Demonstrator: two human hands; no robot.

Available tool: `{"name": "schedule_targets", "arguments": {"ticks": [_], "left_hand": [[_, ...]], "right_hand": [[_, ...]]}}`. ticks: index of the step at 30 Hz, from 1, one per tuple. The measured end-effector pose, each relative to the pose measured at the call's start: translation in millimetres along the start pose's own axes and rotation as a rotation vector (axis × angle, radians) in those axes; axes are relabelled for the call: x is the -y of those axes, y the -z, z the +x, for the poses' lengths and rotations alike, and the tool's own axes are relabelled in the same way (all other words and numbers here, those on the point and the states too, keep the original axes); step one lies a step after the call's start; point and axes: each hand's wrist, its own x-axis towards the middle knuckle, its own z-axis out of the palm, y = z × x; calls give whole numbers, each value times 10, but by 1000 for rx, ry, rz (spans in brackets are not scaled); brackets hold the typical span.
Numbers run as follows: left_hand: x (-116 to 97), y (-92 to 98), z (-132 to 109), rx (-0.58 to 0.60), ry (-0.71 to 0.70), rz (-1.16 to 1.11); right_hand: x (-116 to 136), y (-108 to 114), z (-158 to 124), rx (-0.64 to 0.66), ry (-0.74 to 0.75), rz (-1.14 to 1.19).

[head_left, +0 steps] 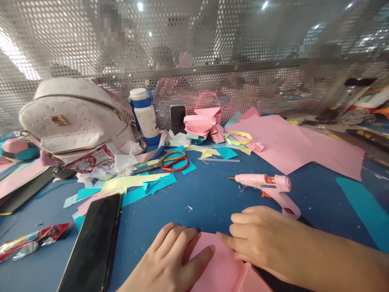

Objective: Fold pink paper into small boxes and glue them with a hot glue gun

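Observation:
A folded sheet of pink paper (217, 263) lies at the front edge of the view, on the blue table. My left hand (176, 257) is closed around its left edge, with the thumb on top and the fingers curled at the far side. At the paper's upper right, my right hand (258, 239) has its fingers curled together, pinching the edge. Just beyond my right hand rests a pink glue gun (264, 182), its nozzle pointing left.
A black phone (92, 243) lies left of my left hand. Scissors (176, 162), paper scraps (152, 188), a backpack (75, 117), a bottle (146, 115), pink paper models (202, 121) and large pink sheets (288, 142) stand or lie farther back.

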Motion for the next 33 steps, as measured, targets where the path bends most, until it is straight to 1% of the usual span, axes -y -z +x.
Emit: {"name": "schedule_targets", "arguments": {"ticks": [2, 3, 6, 8, 11, 13, 15, 17, 19, 22, 23, 25, 27, 29, 30, 33], "left_hand": [[14, 89, 27, 73, 24, -41], [21, 142, 44, 109, 69, -54], [29, 303, 97, 182, 228, -68], [19, 396, 121, 248, 302, -86], [-7, 493, 144, 394, 373, -159], [-17, 531, 162, 472, 426, -242], [-6, 554, 188, 505, 481, -346], [29, 567, 222, 483, 546, -476], [82, 571, 254, 428, 638, -628], [166, 554, 279, 329, 786, -942], [188, 543, 278, 286, 817, -1056], [220, 518, 264, 226, 876, -1189], [234, 498, 246, 217, 912, -1208], [234, 483, 231, 220, 921, -1191], [230, 477, 227, 203, 919, -1186], [206, 456, 220, 79, 918, -1196]], "right_hand": [[11, 18, 14, 46, 0, 19], [12, 15, 35, 57, 2, 38], [2, -55, 119, -22, -15, 79], [-1, -123, 166, -68, -97, 130], [25, -184, 199, -25, -229, 250], [60, -187, 201, 1, -253, 293], [96, -169, 196, -10, -253, 322], [122, -139, 190, -43, -271, 398], [129, -106, 186, -98, -325, 530], [119, -71, 184, -194, -412, 720], [115, -68, 184, -222, -436, 750], [112, -77, 189, -268, -466, 749], [115, -98, 198, -278, -474, 697], [123, -123, 209, -238, -470, 646], [129, -134, 216, -208, -461, 627], [150, -149, 234, -168, -416, 593]]}}
